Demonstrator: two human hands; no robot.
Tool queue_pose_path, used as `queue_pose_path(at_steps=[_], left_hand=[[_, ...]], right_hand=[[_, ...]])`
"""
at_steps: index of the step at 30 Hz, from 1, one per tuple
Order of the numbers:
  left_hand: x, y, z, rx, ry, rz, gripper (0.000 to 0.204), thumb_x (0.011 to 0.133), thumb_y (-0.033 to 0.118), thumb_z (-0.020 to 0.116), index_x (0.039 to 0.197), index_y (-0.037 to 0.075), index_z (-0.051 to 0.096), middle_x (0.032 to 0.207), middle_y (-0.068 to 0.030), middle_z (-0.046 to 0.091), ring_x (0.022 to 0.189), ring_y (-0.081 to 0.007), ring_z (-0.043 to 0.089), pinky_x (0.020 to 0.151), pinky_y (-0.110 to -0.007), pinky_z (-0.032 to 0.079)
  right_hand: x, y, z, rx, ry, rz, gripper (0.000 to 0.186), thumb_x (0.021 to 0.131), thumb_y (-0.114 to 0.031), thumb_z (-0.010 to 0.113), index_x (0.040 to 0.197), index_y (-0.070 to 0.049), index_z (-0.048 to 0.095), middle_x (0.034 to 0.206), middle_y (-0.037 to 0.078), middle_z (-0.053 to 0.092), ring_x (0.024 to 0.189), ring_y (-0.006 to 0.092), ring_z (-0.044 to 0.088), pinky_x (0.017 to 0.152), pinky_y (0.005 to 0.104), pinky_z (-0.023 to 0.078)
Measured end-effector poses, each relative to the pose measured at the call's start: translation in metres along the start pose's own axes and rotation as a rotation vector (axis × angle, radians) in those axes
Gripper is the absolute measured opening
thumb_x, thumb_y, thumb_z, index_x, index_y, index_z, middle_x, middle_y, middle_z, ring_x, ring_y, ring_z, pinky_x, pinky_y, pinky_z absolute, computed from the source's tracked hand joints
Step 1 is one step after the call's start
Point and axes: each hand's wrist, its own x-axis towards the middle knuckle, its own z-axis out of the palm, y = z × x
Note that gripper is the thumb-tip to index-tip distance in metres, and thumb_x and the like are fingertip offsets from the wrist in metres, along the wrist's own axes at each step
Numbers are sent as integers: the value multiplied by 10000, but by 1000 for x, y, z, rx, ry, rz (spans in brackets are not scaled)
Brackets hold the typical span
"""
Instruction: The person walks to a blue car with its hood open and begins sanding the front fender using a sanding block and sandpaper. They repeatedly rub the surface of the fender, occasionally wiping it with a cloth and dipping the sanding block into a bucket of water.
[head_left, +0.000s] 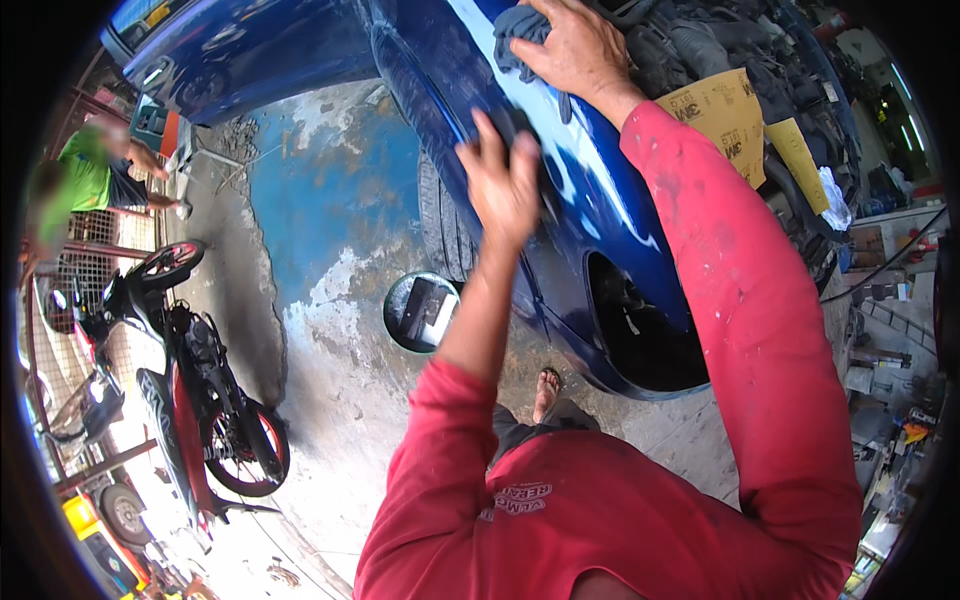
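Both my hands are on the glossy blue fender of a car, which has pale wet-looking streaks along it. My left hand presses a dark block against the fender's side; motion blurs the fingers, and the palm hides most of the block. Higher up, my right hand is closed on a bunched dark grey cloth resting on the fender's top. To the right of the fender, a tan sheet of sandpaper and a narrower yellowish strip lie over the engine bay.
A round tub holding a dark item and a pale item stands on the floor by the tyre. The blue car door hangs open. On the left are a motorcycle and a person in green. Cluttered shelves line the right.
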Motion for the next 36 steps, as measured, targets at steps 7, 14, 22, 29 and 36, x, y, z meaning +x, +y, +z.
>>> queue_pose_path(at_steps=[7,14,22,29,36], left_hand=[[-61,74,12,11,146,-16,793,1067,519,617,1677,52,422,1387,-380,503,1274,-555,577,1070,-531,502],[-69,65,1,102,77,18,794,1063,521,630,1659,30,446,1375,-362,513,1156,-524,639,1006,-506,553],[-166,95,21,258,-57,81,839,1047,508,652,1701,68,366,1459,-297,460,1353,-472,550,1161,-495,455],[-61,22,11,78,205,-43,779,1074,526,586,1642,8,454,1329,-322,559,1179,-493,630,1014,-492,528],[-293,-17,40,100,-32,-320,816,1087,439,605,1734,61,282,1464,-281,477,1395,-483,527,1135,-517,490]], right_hand=[[-79,22,-24,161,64,-6,440,839,-371,838,1219,-199,697,1153,110,725,1075,410,718,884,531,587],[-101,34,-27,297,91,55,450,856,-379,827,1231,-175,684,1196,122,735,1119,408,715,919,515,593],[-63,32,-13,189,149,-47,441,891,-355,828,1253,-153,679,1163,138,747,1094,417,724,905,508,591],[-52,19,-21,129,55,-14,409,863,-322,820,1185,-136,648,1145,174,705,1075,445,705,895,566,563],[-55,11,-23,63,72,-112,380,846,-285,836,1149,-129,667,1101,167,695,1041,440,699,865,554,560]])
